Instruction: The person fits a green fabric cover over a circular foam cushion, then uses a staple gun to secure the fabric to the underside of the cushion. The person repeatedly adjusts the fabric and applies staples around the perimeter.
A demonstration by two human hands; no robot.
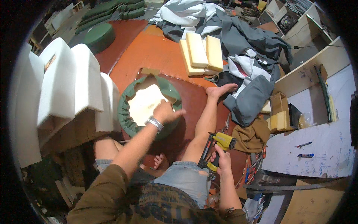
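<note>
A round seat cushion (128, 125) lies upside down between my legs. Its dark green cover is gathered in folds around a pale board (143, 102) that shows in the middle. Over the right part of that board is my left hand (164, 112), a metal watch (154, 123) on its wrist. The thumb sticks out to the right, apart from the other fingers, which are slightly blurred. My right hand (220, 160) grips the handle of a yellow and black staple gun (223, 140), held above my right thigh and away from the cushion.
White foam-covered seat pieces (87, 82) stand close on the left. Yellow foam blocks (197, 50) are stacked ahead, beside heaped grey and white fabric (251, 41). Brown cloth (251, 136) lies right of the staple gun. Markers (305, 155) rest on a white board at right. A finished green cushion (99, 38) sits far left.
</note>
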